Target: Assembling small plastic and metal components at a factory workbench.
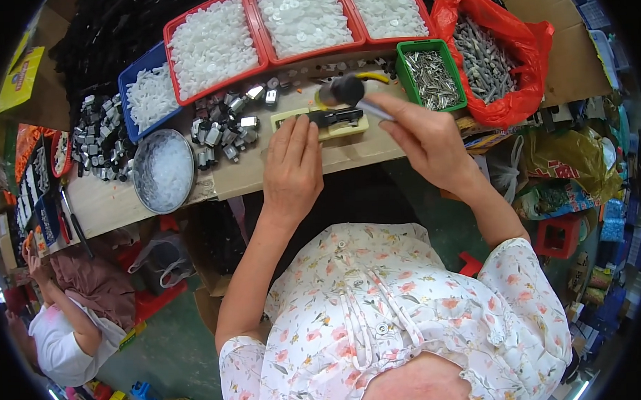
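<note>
My right hand (432, 138) grips the pale handle of a small hammer (346, 90), its dark head raised and blurred above the work. Under it, a narrow black plastic part (342, 117) lies in a cream-coloured block fixture (347, 129) on the bench. With fingers close together, my left hand (292, 162) holds the left end of that part against the block. My left thumb is hidden. Just behind the hammer head lies a tool with a yellow handle (372, 76), mostly covered from view.
Red trays (261, 31) of white plastic pieces line the back. A green basket (399, 75) of metal pins and a red bag (542, 40) stand right. Small metal motors (224, 129), a round metal bowl (143, 193) and a blue tray (126, 87) sit left. Another person (73, 339) sits lower left.
</note>
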### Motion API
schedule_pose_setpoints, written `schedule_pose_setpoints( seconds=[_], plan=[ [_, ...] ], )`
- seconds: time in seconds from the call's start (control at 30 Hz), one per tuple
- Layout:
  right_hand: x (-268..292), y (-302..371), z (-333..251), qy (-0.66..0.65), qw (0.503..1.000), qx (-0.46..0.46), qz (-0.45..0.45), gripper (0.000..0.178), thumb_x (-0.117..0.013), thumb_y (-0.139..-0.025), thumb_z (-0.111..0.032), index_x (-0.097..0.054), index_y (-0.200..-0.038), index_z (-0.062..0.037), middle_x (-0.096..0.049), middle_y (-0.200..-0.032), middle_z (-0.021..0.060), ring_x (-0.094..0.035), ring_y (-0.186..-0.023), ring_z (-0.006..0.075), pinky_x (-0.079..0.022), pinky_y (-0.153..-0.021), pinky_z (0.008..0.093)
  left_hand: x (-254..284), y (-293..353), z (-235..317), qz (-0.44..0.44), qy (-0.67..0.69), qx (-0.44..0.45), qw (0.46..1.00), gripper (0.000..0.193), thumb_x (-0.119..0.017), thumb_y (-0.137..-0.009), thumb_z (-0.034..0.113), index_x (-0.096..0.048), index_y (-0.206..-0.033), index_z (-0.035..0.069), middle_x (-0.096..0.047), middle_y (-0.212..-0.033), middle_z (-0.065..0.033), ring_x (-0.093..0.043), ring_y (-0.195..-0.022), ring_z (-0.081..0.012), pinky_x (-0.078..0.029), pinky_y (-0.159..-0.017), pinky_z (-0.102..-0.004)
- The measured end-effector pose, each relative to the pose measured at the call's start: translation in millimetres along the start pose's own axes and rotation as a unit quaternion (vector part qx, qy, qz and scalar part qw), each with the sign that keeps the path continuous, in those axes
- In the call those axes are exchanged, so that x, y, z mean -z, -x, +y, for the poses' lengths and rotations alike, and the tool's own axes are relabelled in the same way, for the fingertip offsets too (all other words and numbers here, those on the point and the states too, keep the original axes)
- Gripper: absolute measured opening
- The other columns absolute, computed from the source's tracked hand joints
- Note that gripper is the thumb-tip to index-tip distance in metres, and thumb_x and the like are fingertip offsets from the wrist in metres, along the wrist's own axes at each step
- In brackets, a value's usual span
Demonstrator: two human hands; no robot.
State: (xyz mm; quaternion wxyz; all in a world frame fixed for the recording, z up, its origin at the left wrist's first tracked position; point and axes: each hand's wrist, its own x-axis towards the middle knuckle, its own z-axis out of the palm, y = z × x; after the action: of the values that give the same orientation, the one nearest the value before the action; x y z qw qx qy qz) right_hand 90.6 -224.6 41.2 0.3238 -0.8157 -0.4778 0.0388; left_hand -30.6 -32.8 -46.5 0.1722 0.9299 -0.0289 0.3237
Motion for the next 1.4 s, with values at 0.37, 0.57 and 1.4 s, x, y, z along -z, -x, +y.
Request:
schedule_pose_setpoints(
  seconds=[0.37, 0.57, 1.4],
  plan=[
    [0.2, 4.7, 17.0, 0.01, 0.992, 0.014, 0.128, 0.037, -0.062, -0.094, -0.004, -0.06, -0.131, -0.0023, -0.069, -0.102, 0.0233, -0.07, -0.085, 0.0351, -0.054, -0.072, 0.0379, -13.1, -7.4, 1.6, 0.006, -0.012, -0.017, 1.0, 0.032, -0.072, -0.081, 0.0, -0.066, -0.111, -0.009, -0.064, -0.119, -0.0191, -0.06, -0.113, -0.0351, -0.05, -0.096, -0.0438],
    [6.5, 24.2, 12.9, 0.022, 0.995, -0.09, 0.049, 0.033, -0.064, -0.094, -0.005, -0.062, -0.126, -0.0006, -0.068, -0.097, 0.0237, -0.071, -0.081, 0.0326, -0.053, -0.071, 0.0387, -16.1, -13.8, -0.5, -0.001, -0.007, -0.026, 1.0, 0.033, -0.075, -0.08, 0.004, -0.067, -0.109, -0.009, -0.064, -0.118, -0.0188, -0.061, -0.11, -0.0344, -0.051, -0.093, -0.0428],
    [93.9, 21.1, 165.8, 0.344, 0.905, -0.125, 0.215, 0.022, -0.066, -0.093, -0.014, -0.068, -0.111, -0.0017, -0.065, -0.098, 0.0178, -0.064, -0.091, 0.037, -0.051, -0.079, 0.0437, 11.1, -56.5, -3.3, -0.071, 0.191, 0.112, 0.973, 0.035, -0.072, -0.083, 0.0, -0.062, -0.117, -0.005, -0.065, -0.103, -0.0131, -0.064, -0.099, -0.0308, -0.052, -0.087, -0.0379]
  ],
)
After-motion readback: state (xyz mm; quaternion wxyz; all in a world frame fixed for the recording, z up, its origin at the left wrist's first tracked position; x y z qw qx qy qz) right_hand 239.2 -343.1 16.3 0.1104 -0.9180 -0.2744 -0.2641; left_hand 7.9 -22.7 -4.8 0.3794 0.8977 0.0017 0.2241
